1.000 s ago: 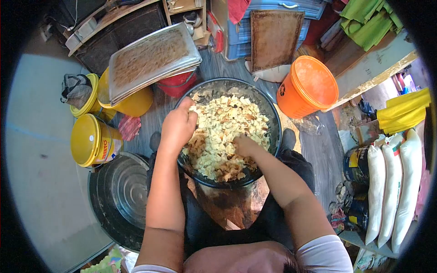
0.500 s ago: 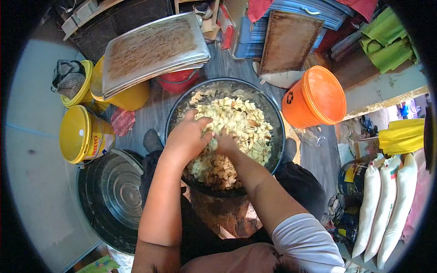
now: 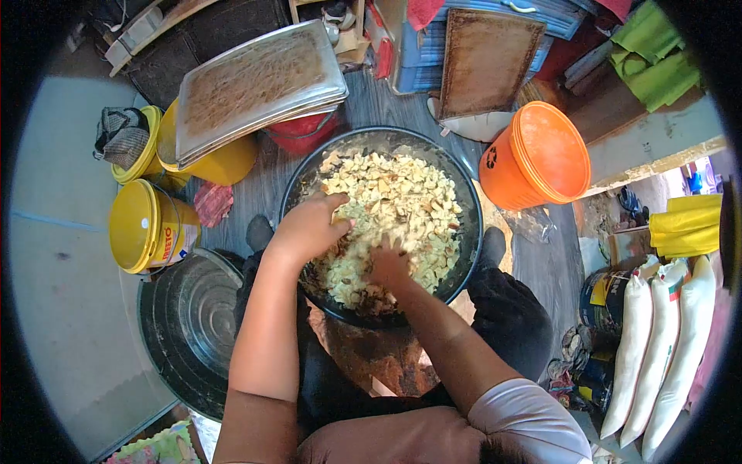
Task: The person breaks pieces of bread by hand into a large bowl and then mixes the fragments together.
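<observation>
A wide black basin (image 3: 473,232) stands between my feet. Pale yellow chunks (image 3: 410,193), like bits of cut bread, fill it, with some browner pieces among them. My left hand (image 3: 309,230) is over the left side of the chunks, its fingers spread and its fingertips touching them. Low in the middle of the basin, my right hand (image 3: 389,263) presses among the pieces with fingers apart, slightly blurred. Neither hand grips a piece that I can make out.
An orange bucket (image 3: 514,166) stands right of the basin. Stacked baking trays (image 3: 259,85) rest on buckets at the upper left. A yellow lidded bucket (image 3: 139,228) and a second black basin (image 3: 166,340) are on the left. Filled white bags (image 3: 657,356) lie at the right.
The browner pieces at the basin's near side are now mostly covered by pale chunks. My right hand has moved slightly lower, and its fingers show more spread. The left has shifted slightly left and down.
</observation>
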Motion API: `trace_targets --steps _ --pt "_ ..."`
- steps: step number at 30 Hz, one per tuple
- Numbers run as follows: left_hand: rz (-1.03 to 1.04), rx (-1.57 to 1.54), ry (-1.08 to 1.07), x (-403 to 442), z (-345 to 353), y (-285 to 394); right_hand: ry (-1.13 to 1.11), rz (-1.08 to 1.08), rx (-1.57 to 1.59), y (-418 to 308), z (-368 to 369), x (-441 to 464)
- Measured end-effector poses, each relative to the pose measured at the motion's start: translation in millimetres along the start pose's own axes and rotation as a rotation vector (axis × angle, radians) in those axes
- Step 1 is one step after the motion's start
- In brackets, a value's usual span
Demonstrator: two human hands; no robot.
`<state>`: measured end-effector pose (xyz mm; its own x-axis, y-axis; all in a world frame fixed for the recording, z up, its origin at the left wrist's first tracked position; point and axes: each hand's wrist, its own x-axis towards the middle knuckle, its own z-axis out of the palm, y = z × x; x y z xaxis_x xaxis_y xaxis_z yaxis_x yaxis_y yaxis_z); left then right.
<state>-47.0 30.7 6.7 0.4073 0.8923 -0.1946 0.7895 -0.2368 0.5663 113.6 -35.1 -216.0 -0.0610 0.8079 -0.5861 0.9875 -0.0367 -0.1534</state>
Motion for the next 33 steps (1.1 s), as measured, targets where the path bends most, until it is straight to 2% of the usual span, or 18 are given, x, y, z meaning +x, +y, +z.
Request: trace_targets --steps 2,5,7,8,9,10,13,15,16,19,21,24,26,28,29,30,32,33 --pt "0.018 0.005 0.004 -1 3 -5 0.040 -0.172 -0.040 -3 13 -21" --pt "0.072 0.005 0.043 -2 11 -18 0.064 -0.131 0.009 17 11 -24" --pt "0.031 -0.112 0.000 -2 10 -22 -0.007 0.090 0.386 42 1 -4" --pt "0.045 -0.090 0.007 -4 12 -25 -0.006 0.299 0.538 53 -8 5" --pt "0.056 -0.072 0.044 -8 18 -29 0.092 0.197 0.642 63 -38 -17" --pt "0.062 -0.062 0.078 -13 21 -29 0.262 0.087 0.576 87 -17 14" --pt "0.041 -0.075 0.006 -20 28 -26 0.298 -0.105 0.589 88 -84 -9" --pt "-0.032 -0.194 -0.024 -24 26 -15 0.398 -0.042 0.635 67 -124 -38" --pt "-0.035 -0.204 -0.015 -27 28 -11 0.406 -0.072 0.790 67 -127 -32" --pt "-0.002 -0.248 0.359 -29 42 -11 0.497 -0.083 0.753 44 -173 -72" --pt "-0.012 -0.344 0.435 -36 51 -12 0.233 -0.212 1.042 38 -192 -87" --pt "-0.064 -0.429 0.533 -58 51 2 0.213 -0.243 0.896 19 -219 -139" --pt "0.008 -0.491 0.640 -66 55 -1 0.280 -0.233 0.837 18 -220 -145" --pt "-0.001 -0.470 0.658 -71 61 -9 0.518 -0.462 0.821 15 -223 -158" --pt "-0.103 -0.713 0.578 -73 64 -10 0.463 -0.496 1.008 11 -225 -179" --pt "-0.204 -0.956 0.488 -76 67 -8 0.462 -0.506 1.005 2 -214 -190" --pt "-0.289 -1.381 0.317 -97 69 10 0.919 -0.660 0.868 -20 -184 -212" --pt "-0.318 -1.684 0.208 -104 75 19 0.986 -0.782 0.796 -38 -158 -224"
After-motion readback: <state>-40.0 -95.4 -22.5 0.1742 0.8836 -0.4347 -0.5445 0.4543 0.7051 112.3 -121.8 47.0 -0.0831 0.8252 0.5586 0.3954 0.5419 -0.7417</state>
